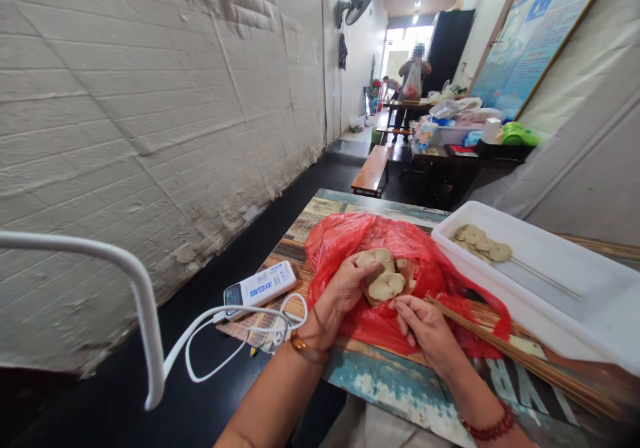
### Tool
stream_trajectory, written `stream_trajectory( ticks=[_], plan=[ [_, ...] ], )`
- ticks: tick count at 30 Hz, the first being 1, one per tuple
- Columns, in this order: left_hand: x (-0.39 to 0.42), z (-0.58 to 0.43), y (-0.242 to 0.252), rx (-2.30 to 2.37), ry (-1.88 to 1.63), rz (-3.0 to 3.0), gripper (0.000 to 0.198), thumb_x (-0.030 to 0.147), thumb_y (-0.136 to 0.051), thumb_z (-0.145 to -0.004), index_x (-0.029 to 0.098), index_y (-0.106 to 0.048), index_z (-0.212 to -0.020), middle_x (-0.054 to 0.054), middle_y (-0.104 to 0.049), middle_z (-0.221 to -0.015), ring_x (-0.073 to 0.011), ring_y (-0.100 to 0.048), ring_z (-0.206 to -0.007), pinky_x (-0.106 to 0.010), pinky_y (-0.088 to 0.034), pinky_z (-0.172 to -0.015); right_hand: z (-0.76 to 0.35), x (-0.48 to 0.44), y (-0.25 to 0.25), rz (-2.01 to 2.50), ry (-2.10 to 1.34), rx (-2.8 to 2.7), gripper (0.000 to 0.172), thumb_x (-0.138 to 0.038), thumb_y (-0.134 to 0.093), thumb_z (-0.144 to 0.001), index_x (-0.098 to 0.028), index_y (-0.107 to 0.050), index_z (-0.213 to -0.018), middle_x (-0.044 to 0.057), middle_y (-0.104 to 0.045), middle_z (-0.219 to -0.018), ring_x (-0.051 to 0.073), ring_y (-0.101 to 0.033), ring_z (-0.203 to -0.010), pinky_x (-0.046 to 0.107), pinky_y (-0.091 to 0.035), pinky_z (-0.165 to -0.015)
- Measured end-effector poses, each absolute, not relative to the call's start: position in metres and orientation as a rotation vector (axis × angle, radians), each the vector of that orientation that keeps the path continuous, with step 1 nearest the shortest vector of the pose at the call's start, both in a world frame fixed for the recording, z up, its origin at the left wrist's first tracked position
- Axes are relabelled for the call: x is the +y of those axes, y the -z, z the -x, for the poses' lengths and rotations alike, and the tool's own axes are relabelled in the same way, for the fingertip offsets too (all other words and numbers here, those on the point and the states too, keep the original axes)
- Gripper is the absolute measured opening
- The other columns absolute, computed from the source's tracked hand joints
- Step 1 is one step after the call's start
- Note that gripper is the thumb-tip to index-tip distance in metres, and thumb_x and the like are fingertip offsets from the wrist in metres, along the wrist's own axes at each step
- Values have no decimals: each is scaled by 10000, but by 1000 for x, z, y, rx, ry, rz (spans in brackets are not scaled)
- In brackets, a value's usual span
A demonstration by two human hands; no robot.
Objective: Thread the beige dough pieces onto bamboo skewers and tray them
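Pale round food slices (389, 286) sit in my left hand (353, 278), its fingers curled round their left side and the thumb across the top. My right hand (423, 325) pinches at the lower right edge of these slices; whatever its fingertips hold is too thin to make out. Both hands are over a crumpled red plastic bag (345, 235) lying open on the table, with more slices partly hidden inside. Just right of my right hand lies a bundle of thin wooden skewers (530, 351). In the white tray (565, 301), similar slices (483, 243) are threaded on a skewer.
A white power bank (263, 288) with a looped white cable (200, 331) lies at the left edge of the patterned table (370, 388). Beyond stand a wooden bench (373, 169) and cluttered tables. A person (415, 78) stands far back near a plastic bag. The brick-patterned wall runs along the left.
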State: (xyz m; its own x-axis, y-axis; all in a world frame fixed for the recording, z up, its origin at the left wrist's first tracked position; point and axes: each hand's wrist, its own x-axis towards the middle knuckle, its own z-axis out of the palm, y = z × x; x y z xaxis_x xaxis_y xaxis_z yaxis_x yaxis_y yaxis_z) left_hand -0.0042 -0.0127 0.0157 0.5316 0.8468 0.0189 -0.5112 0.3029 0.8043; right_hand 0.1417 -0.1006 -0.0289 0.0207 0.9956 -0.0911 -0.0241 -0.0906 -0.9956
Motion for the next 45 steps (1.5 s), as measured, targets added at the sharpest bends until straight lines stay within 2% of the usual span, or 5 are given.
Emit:
stream_trajectory(
  ticks=[7, 14, 20, 35, 45],
  plan=[
    [-5, 4, -6, 542, -1068, -818, 197, 268, -709, -688, 160, -688, -852, -56, -680, -821, -186, -620, -690, -319, -495, -675, -141, -100, 33, 1346, -1180, -1274, 395, -521, -541, -836, -141, -620, -911, -45, -531, -536, 68, -458, -372, 188, -314, -392],
    [-7, 3, -12, 527, -1052, -838, 236, 334, -653, -753, 163, -693, -910, -80, -696, -849, -227, -636, -779, -339, -500, -717, -143, -101, 32, 1392, -1059, -1276, 369, -496, -490, -879, -150, -617, -892, -63, -481, -494, 64, -406, -364, 189, -301, -392],
    [-13, -5, -13, 421, -895, -805, 290, 253, -734, -679, 156, -656, -941, -71, -686, -908, -189, -634, -792, -310, -489, -779, -143, -99, 32, 1337, -1079, -1209, 355, -494, -484, -890, -160, -603, -910, -66, -481, -512, 64, -416, -372, 185, -294, -391],
    [-13, -10, -12, 519, -1044, -724, 396, 284, -788, -610, 158, -616, -944, -56, -662, -872, -147, -625, -705, -279, -489, -721, -134, -101, 27, 1360, -1058, -1234, 378, -511, -492, -876, -157, -624, -881, -52, -502, -516, 76, -442, -372, 198, -318, -397],
    [-17, -12, -6, 536, -997, -715, 343, 286, -786, -620, 132, -645, -892, -61, -669, -808, -143, -620, -657, -269, -485, -679, -133, -101, 30, 1400, -992, -1207, 398, -550, -520, -843, -168, -630, -840, -50, -501, -494, 86, -449, -359, 202, -326, -380]
  ],
)
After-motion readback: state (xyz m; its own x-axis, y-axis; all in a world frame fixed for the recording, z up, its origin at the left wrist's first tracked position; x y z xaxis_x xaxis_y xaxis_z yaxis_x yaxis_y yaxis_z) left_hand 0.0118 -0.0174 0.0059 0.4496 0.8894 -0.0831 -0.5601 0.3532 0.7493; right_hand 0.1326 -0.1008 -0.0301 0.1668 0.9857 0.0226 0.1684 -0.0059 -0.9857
